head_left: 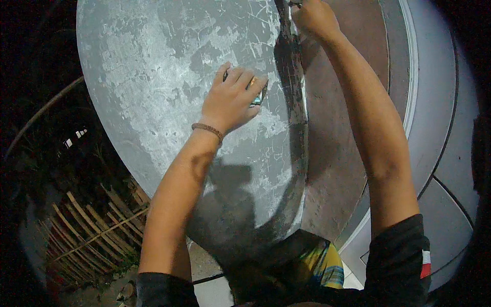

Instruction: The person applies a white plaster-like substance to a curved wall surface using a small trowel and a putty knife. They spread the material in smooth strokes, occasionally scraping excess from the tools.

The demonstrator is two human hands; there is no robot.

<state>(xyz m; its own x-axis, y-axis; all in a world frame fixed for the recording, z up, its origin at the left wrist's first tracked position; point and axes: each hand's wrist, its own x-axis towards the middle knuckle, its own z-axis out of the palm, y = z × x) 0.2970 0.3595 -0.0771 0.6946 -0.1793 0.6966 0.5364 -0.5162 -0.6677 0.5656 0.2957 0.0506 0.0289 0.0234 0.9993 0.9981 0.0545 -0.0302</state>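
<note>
My left hand [232,97], with a brown bracelet at its wrist, rests over the worn grey surface [148,87]. Its fingers curl around a small thing with orange, dark and teal patches [257,94]; the hand covers most of it, so its kind does not show. Farther away, at the top edge of the view, my right hand [316,19] is closed beside the dark strip [292,102] that borders the grey surface. Something small and dark [295,4] shows at its fingers, cut off by the picture's edge, and I cannot make out what it is.
A brown band [332,128] runs right of the dark strip, then a pale raised edge [411,61] and large grey tiles [445,199]. Lower left stands a bamboo fence [97,235] in the dark. Shadows fall across the near grey surface. Yellow patterned cloth [327,263] shows below.
</note>
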